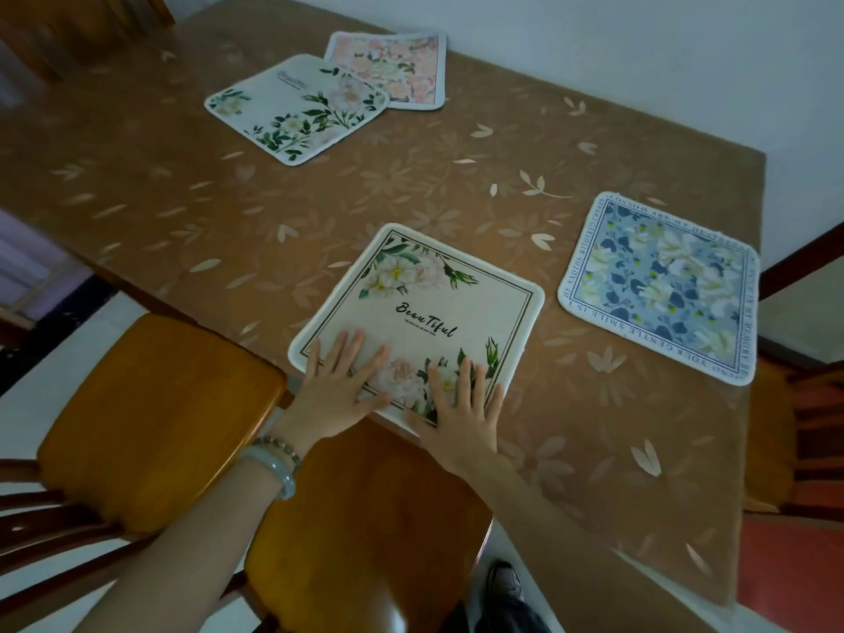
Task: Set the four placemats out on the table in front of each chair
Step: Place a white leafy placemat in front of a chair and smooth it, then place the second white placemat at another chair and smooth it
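My left hand (340, 388) and right hand (461, 415) press flat — fingers (466, 376) straight, gripping nothing — on the cream mat (424, 308) at the near edge of the worktop (228, 221). The blue mat (657, 285) looks placed; white mat (292, 107) and pink mat (392, 66) overlap far off — not yet spread out.

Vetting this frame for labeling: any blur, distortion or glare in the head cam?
Head view: wide-angle distortion bows the table edges. The light is dim and even, with only soft shadows under the left hand and right hand. There is a faint sheen on the cloth at the far end but no hard glare. Lettering on the near placemat reads sharp, while the pink placemat and green-leaf placemat look softer.
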Available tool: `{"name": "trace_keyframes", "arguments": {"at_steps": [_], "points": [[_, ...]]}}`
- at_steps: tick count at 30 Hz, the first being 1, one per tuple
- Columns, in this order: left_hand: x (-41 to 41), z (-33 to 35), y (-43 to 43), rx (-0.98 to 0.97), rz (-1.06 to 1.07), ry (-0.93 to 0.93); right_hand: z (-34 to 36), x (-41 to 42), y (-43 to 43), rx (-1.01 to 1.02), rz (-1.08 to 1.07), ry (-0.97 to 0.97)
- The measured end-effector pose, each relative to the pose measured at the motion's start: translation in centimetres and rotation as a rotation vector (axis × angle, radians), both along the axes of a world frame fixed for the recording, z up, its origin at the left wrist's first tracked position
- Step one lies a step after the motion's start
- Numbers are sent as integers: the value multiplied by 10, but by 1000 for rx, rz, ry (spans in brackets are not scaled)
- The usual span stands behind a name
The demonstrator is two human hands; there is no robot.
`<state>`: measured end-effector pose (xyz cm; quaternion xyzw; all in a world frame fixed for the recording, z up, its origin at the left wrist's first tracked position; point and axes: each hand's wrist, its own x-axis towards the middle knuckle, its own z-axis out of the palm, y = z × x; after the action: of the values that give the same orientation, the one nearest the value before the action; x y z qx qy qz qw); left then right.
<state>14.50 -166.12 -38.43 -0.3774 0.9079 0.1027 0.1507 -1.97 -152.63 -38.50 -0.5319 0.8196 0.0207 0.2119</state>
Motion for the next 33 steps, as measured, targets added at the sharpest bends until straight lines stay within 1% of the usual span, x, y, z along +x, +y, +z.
{"name": "trace_keyframes", "arguments": {"at_steps": [2, 3, 4, 6, 7, 8, 10, 12, 15, 17, 21, 24, 28, 33], "points": [[-3, 6, -1, 66, 21, -24, 12, -7, -3, 26, -5, -103], [-4, 11, -2, 109, 42, -20, 21, -12, -4, 4, -33, -198], [-5, 17, -1, 149, 66, 2, 32, -16, -4, -56, -93, -338], [-3, 33, 5, 215, 124, 121, 59, -23, 1, -248, -332, -703], [-1, 45, 10, 254, 171, 207, 72, -25, 6, -325, -445, -840], [0, 62, 16, 295, 232, 301, 88, -27, 11, -389, -507, -909], [0, 100, 26, 340, 353, 525, 113, -33, 20, -489, -535, -963], [2, 144, 43, 303, 414, 764, 140, -37, 31, -579, -528, -1019], [9, 207, 82, 286, 511, 1031, 185, -37, 48, -690, -426, -985], [16, 241, 118, 269, 518, 1161, 214, -31, 65, -772, -330, -952], [41, 279, 197, 180, 518, 1324, 263, -10, 108, -882, -138, -917], [70, 297, 241, 89, 574, 1414, 292, 13, 134, -928, -65, -948], [117, 329, 279, -75, 653, 1514, 330, 56, 157, -974, 46, -994], [185, 372, 309, -291, 675, 1603, 370, 122, 169, -1046, 166, -1057]]}}
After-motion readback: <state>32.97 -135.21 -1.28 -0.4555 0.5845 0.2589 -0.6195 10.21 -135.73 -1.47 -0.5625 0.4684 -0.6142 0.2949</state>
